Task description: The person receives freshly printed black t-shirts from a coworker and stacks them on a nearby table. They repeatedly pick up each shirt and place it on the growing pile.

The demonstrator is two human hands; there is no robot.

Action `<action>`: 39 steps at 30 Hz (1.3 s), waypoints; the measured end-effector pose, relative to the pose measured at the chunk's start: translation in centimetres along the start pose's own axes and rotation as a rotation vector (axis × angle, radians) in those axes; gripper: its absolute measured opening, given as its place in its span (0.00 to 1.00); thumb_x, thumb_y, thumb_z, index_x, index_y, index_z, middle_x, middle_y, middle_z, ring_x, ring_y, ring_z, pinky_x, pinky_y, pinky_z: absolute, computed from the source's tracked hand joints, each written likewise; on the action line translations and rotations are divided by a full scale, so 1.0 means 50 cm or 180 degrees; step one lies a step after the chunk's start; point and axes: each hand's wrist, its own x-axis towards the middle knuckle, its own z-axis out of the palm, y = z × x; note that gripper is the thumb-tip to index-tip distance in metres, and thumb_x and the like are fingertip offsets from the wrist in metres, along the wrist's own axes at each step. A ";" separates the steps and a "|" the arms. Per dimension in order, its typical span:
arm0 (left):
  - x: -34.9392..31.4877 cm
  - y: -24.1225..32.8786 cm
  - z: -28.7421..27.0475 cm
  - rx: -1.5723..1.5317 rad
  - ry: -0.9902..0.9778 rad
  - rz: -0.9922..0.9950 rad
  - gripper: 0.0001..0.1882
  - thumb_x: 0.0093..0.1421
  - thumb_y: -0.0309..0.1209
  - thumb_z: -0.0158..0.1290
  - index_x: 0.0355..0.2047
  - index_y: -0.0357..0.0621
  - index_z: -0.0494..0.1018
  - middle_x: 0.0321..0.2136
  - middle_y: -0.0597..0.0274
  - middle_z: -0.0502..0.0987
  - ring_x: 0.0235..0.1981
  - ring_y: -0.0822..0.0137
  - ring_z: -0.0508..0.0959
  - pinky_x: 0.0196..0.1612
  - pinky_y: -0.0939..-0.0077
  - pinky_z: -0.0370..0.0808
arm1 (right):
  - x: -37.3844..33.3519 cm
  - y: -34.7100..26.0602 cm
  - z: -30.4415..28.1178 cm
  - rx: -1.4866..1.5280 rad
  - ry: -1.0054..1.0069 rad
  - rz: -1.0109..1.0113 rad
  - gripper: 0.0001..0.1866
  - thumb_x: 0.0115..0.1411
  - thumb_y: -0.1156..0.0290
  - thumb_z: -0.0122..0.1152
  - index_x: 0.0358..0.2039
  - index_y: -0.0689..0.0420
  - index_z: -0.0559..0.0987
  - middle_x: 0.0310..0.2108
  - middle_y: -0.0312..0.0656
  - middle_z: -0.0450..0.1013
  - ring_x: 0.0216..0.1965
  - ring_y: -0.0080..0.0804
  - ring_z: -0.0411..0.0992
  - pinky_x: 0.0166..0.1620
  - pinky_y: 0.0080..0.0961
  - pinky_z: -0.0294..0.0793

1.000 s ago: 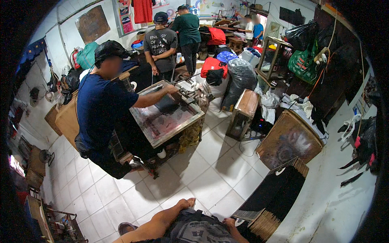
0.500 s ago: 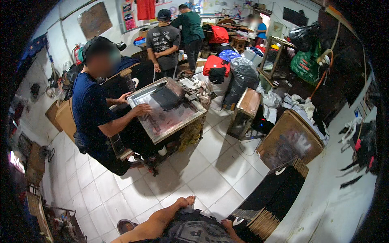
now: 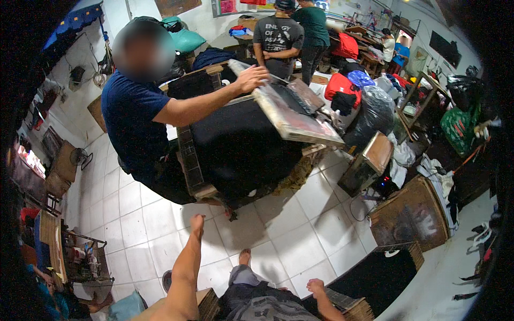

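Note:
My left arm reaches forward over the tiled floor, and my left hand (image 3: 197,224) looks closed, with nothing visible in it. It is short of the worktable's near corner. By my right side, my right hand (image 3: 316,288) is raised next to a stack of boards (image 3: 358,309), its fingers loosely bent and apart, nothing seen in them. Black cloth (image 3: 375,282) covers the boards' long surface. Ahead, a co-worker (image 3: 128,115) in a dark blue shirt holds a tilted screen-printing frame (image 3: 289,115) by its edge. Under it lies black fabric (image 3: 235,144) on the worktable.
Two people (image 3: 278,40) stand behind the worktable. To the right are a wooden box (image 3: 369,160), a brown board (image 3: 409,214) leaning up, and stuffed plastic bags (image 3: 375,115). White floor tiles (image 3: 300,235) lie between me and the worktable. A rack (image 3: 85,251) stands at left.
The co-worker has lifted the frame from flat to tilted, uncovering the black fabric. My left hand has swung left and forward. My right hand has come up from the boards. The view has shifted left.

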 end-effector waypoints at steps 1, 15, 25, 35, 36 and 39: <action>0.050 0.026 -0.017 -0.0234 0.0372 0.0322 0.18 0.44 0.28 0.50 0.37 0.31 0.69 0.35 0.50 0.72 0.38 0.59 0.70 0.39 0.70 0.67 | -0.012 -0.045 0.054 -0.0583 0.0156 -0.0113 0.07 0.49 0.77 0.51 0.30 0.63 0.73 0.23 0.43 0.72 0.21 0.29 0.71 0.22 0.20 0.70; 0.192 0.392 -0.090 -0.1628 -0.0336 -0.0199 0.10 0.47 0.28 0.52 0.31 0.36 0.71 0.24 0.60 0.71 0.21 0.66 0.68 0.26 0.74 0.66 | 0.227 -0.677 1.045 0.1640 -0.0855 -0.0375 0.11 0.53 0.64 0.56 0.32 0.55 0.70 0.33 0.44 0.70 0.35 0.35 0.68 0.42 0.35 0.69; 0.140 0.477 -0.094 -0.2584 -0.2181 -0.0619 0.11 0.53 0.36 0.50 0.31 0.42 0.71 0.29 0.58 0.74 0.33 0.59 0.73 0.42 0.59 0.68 | 0.242 -0.813 1.004 0.2568 -0.1531 -0.1387 0.19 0.44 0.76 0.60 0.40 0.61 0.72 0.42 0.42 0.70 0.44 0.40 0.66 0.53 0.38 0.59; -0.224 0.424 -0.141 -0.1652 -0.3077 0.0143 0.28 0.35 0.19 0.55 0.42 0.32 0.64 0.35 0.53 0.72 0.35 0.58 0.74 0.42 0.65 0.71 | -0.199 -0.546 0.653 0.2574 -0.0381 -0.1617 0.17 0.43 0.74 0.59 0.36 0.65 0.73 0.34 0.46 0.72 0.37 0.41 0.70 0.46 0.34 0.67; -0.268 0.406 -0.155 -0.1652 -0.3219 0.0102 0.30 0.34 0.19 0.54 0.43 0.32 0.64 0.35 0.53 0.72 0.35 0.57 0.74 0.43 0.65 0.70 | -0.248 -0.523 0.613 0.2517 -0.0288 -0.1618 0.16 0.44 0.74 0.59 0.35 0.65 0.73 0.33 0.46 0.72 0.36 0.40 0.70 0.45 0.34 0.68; -0.405 0.342 -0.178 -0.1438 -0.3345 0.0019 0.33 0.33 0.19 0.54 0.45 0.31 0.61 0.36 0.52 0.71 0.36 0.57 0.74 0.42 0.67 0.71 | -0.387 -0.455 0.499 0.2723 0.0364 -0.1351 0.17 0.44 0.72 0.59 0.35 0.68 0.73 0.35 0.49 0.72 0.37 0.42 0.70 0.46 0.37 0.67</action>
